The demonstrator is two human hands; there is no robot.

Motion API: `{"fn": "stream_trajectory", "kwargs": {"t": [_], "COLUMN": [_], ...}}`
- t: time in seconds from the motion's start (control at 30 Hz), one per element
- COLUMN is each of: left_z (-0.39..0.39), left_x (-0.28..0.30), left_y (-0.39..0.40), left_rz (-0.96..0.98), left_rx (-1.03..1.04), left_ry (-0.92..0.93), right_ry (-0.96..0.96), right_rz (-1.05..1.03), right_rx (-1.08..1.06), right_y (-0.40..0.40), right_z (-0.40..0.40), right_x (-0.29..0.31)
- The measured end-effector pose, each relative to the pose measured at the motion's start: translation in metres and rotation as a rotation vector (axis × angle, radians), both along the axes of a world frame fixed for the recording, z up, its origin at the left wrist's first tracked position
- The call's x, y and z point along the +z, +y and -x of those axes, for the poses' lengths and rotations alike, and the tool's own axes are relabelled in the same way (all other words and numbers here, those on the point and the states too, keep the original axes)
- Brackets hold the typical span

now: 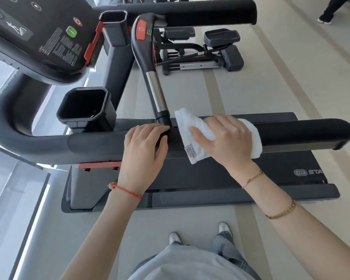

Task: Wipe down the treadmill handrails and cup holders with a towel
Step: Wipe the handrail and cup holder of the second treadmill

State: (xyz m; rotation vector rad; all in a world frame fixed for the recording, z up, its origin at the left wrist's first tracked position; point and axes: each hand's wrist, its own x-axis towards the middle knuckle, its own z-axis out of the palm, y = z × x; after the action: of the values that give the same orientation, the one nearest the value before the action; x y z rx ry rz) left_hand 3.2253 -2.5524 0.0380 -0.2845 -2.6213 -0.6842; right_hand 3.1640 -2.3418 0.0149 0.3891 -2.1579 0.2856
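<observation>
A white, nubby terry-cloth towel (200, 126) is seen under the right fingers (216, 126). Matt black foam handrail padding (303, 131) lies beyond them; a glossy chromed metal grip tube (157, 91) rises past the left fingertips (162, 129).

Two handrails (291, 132) – two (black) cup holders (85, 107)
</observation>
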Motion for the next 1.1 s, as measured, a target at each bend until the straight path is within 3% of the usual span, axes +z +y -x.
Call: {"fn": "stream_trajectory", "kwargs": {"t": [0.63,0.77,0.87,0.93,1.1], "left_z": [0.036,0.041,0.044,0.045,0.046], "left_x": [-0.001,-0.003,-0.002,-0.003,-0.005], "left_y": [0.190,0.220,0.240,0.254,0.281], "left_rz": [0.010,0.025,0.029,0.041,0.122], "left_rx": [-0.052,0.010,0.026,0.020,0.067], "left_ry": [-0.053,-0.016,-0.006,-0.004,0.018], "right_ry": [-0.139,-0.361,-0.756,-0.849,-0.621], "right_rz": [0.006,0.036,0.341,0.481,0.486], "right_rx": [-0.068,-0.084,0.024,0.094,0.140], "right_y": [0.206,0.249,0.288,0.301,0.302], "right_z": [0.016,0.020,0.031,0.031,0.006], "right_x": [0.006,0.018,0.029,0.026,0.007]}}
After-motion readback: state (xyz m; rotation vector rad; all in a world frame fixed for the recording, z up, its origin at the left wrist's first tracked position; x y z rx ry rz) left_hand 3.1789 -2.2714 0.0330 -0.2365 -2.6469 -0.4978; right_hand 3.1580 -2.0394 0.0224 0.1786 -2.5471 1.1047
